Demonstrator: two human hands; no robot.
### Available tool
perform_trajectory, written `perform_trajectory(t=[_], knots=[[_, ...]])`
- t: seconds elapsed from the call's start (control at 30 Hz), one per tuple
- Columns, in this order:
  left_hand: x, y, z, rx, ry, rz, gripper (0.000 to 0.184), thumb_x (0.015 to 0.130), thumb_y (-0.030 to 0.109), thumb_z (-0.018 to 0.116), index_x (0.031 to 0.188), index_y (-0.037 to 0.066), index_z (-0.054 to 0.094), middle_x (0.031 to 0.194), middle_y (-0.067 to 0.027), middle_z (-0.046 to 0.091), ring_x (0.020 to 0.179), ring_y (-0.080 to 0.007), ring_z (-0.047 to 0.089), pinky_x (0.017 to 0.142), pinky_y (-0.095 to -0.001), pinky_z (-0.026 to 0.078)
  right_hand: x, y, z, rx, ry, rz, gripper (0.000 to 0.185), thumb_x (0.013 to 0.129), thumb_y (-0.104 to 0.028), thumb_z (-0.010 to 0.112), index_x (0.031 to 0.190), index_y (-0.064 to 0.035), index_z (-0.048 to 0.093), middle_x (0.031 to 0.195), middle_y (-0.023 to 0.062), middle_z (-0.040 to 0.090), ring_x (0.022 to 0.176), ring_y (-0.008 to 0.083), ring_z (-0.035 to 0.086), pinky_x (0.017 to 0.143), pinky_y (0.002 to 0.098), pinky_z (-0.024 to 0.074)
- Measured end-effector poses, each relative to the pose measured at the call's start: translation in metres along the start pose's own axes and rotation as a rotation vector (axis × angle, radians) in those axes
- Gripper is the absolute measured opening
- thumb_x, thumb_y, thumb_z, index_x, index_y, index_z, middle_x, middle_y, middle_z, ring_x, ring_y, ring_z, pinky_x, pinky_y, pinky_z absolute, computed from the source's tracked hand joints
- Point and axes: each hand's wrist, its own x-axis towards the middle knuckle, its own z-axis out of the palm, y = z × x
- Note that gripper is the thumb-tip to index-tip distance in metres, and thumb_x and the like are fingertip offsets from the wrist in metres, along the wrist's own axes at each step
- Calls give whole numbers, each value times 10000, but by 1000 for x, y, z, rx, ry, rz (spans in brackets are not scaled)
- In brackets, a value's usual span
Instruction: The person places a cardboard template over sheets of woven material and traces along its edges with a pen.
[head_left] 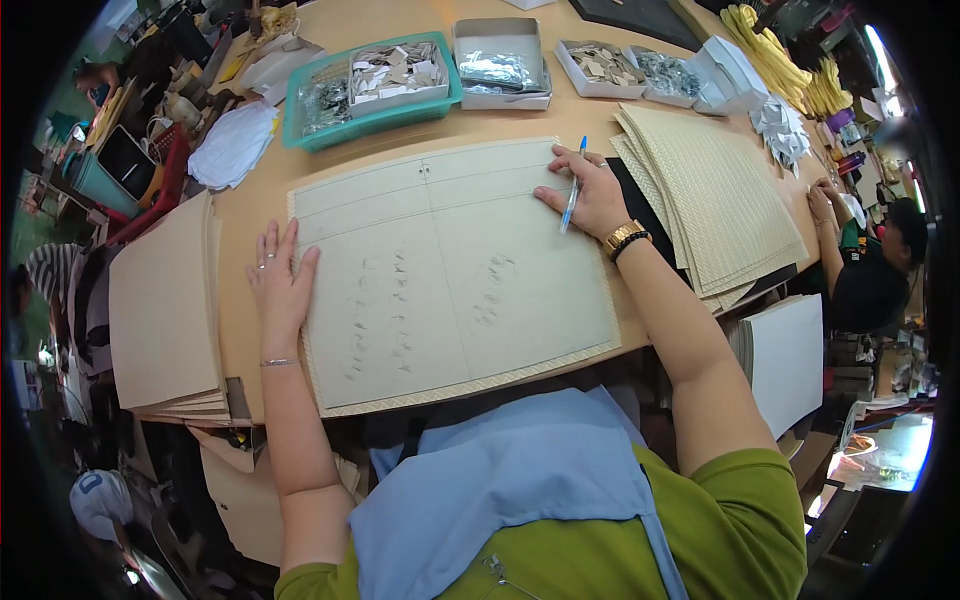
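A large cream sheet (400,280) with ruled lines and handwritten marks lies in front of me, over a woven-textured sheet (470,387) whose edge shows around it. My left hand (280,280) rests at its left edge, fingers spread flat, holding nothing. At the upper right corner is my right hand (592,197), with a blue ballpoint pen (569,205) held between its fingers. Its thumb and fingertips touch the sheet near the edge.
Textured sheets (720,200) are stacked at right, plain sheets (165,300) at left. Across the back stand a teal tray (293,125) and small boxes (503,100) of pieces. Yellow bundles (770,60) lie at the far right. Another person (865,270) sits at the right.
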Motion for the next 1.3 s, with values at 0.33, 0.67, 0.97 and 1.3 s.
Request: perform_trajectory(t=[0.33,0.67,0.97,1.3], knots=[[-1,-1,-1,20,-7,0,571,939,487,522,1449,243,440,1562,-90,305,1462,-293,210,1142,-612,89,0,-2,-2,-10,-9,-2,441,706,-391,829,981,-93,656,1263,92,632,1052,282,589,928,387,489],[0,0,-2,43,-5,6,600,933,518,510,1449,220,437,1559,-107,304,1453,-309,232,1123,-641,129,0,0,1,-43,26,-3,447,716,-380,824,1005,-83,658,1245,100,638,1096,305,572,952,382,472],[1,19,13,109,157,245,571,925,375,542,1428,125,436,1511,-196,340,1397,-363,319,1109,-548,284,3,-1,3,-16,-21,14,436,727,-304,823,1045,-67,641,1228,101,645,1148,294,546,976,372,456],[-14,50,16,-14,25,202,754,886,565,531,1448,82,391,1521,-225,294,1427,-383,237,1165,-480,215,21,9,-4,143,-50,130,383,953,-390,583,1127,-53,638,1120,111,658,1008,219,591,905,330,464]])
